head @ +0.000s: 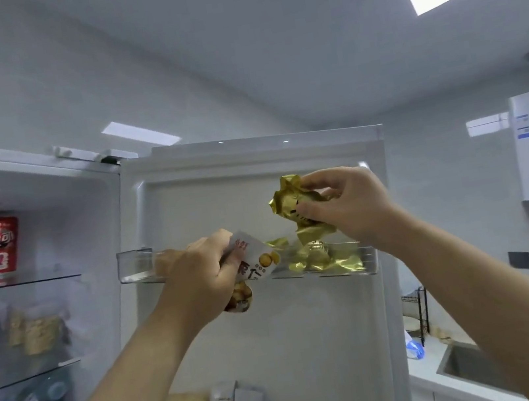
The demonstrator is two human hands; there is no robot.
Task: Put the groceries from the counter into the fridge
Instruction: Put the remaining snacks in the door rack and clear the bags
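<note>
Gold packet (295, 206) pinched in my right hand (343, 201) above the door shelf (135, 266), left hand (198, 273) fingers gripping a nut packet (258, 260) at its rim. Fridge (251, 167) looks well stocked; can't tell what's left on the surface (426, 377).

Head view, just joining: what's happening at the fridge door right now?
A person is loading the open fridge door. The right hand holds a crumpled gold packet above the clear door shelf, where other gold packets already lie. The left hand grips a white snack pouch at that shelf's front edge, not yet inside.
</note>
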